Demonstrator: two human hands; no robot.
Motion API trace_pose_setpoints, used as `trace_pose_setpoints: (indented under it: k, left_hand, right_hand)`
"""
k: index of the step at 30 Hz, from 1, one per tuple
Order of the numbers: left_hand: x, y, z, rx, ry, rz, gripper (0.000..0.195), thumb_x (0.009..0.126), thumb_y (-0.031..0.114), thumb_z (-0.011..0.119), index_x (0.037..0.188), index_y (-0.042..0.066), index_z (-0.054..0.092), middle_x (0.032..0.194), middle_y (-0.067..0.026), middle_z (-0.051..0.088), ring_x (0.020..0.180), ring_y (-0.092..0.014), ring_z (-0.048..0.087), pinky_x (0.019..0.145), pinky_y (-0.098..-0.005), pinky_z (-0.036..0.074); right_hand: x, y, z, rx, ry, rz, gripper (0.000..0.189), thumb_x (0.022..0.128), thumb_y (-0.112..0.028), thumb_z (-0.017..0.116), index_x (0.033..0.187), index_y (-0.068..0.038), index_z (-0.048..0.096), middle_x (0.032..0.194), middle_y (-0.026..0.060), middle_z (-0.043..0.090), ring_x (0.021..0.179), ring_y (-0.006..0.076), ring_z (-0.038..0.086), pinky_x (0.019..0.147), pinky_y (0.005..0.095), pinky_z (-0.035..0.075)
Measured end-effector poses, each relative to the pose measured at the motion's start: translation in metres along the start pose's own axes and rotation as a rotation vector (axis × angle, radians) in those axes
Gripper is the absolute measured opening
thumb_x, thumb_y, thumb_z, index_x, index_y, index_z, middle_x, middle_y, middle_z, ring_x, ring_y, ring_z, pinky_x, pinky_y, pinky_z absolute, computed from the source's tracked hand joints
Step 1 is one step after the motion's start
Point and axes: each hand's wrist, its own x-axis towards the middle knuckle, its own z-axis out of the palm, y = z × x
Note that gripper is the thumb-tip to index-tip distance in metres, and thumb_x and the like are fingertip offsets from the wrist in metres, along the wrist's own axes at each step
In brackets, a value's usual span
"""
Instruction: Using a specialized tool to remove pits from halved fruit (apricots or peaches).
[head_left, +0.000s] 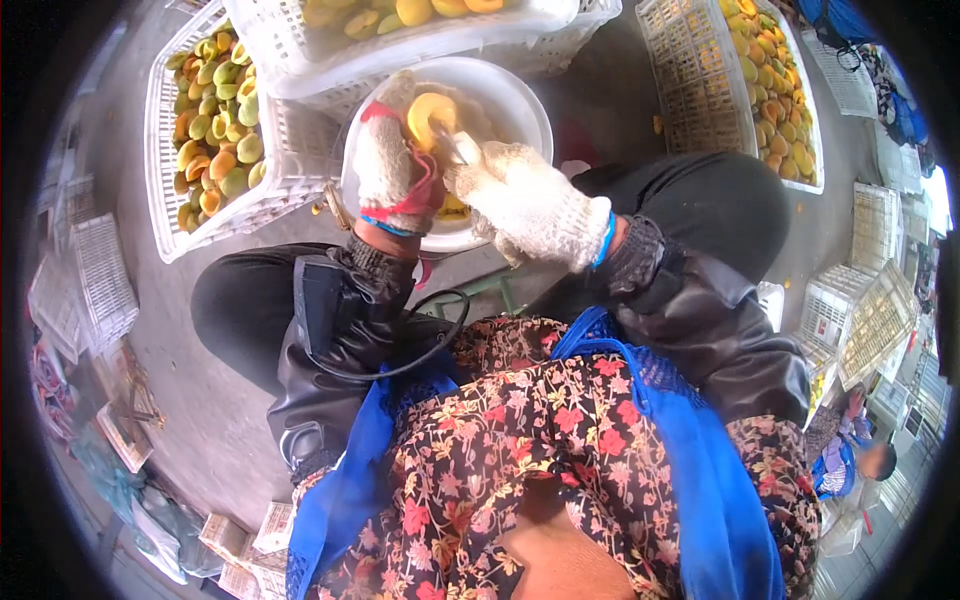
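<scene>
Both hands wear knitted work gloves and meet above a white plastic basin (534, 112). Between the fingers of my left hand (394, 161), in a glove with red parts, is a yellow-orange piece of fruit (429, 112), its cut side up. My right hand (532, 195) grips a small tool with a metal tip and a pale part (461, 146), its tip at the fruit's flesh. The tool's exact kind cannot be told. Some yellow fruit (453, 208) lies in the basin below the hands, partly hidden by them.
A white crate of halved fruit (161, 172) stands at the left, another (697, 82) at the right. Beyond the basin, a white tray of fruit halves (450, 37) rests on a crate. Stacked crates (832, 300) and another person (844, 461) are at the far right.
</scene>
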Motion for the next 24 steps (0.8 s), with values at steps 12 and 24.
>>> trace_pose_setpoints:
  k: [12, 24]
  left_hand:
    - [-0.012, -0.001, -0.005, 0.158, -0.049, 0.091, 0.041, 0.1, 0.032, 0.039, 0.127, 0.001, 0.045, 0.117, -0.0169, 0.056, 0.107, -0.028, 0.058, 0.095, -0.0438, 0.048]
    - [0.009, 0.022, -0.004, -0.809, 0.184, -0.511, 0.046, 0.098, 0.04, 0.041, 0.109, -0.001, 0.058, 0.102, -0.0181, 0.064, 0.096, -0.031, 0.063, 0.086, -0.0446, 0.052]
  right_hand:
    - [-0.007, -0.013, -0.017, -0.066, -0.199, 0.073, 0.026, 0.096, -0.02, 0.044, 0.095, 0.001, 0.059, 0.065, 0.0138, 0.059, 0.05, 0.0231, 0.059, 0.046, 0.0346, 0.048]
    - [-0.003, 0.025, 0.0, -0.938, 0.177, -0.788, 0.029, 0.082, -0.015, 0.056, 0.107, -0.001, 0.058, 0.084, 0.0154, 0.061, 0.075, 0.0317, 0.062, 0.064, 0.0399, 0.051]
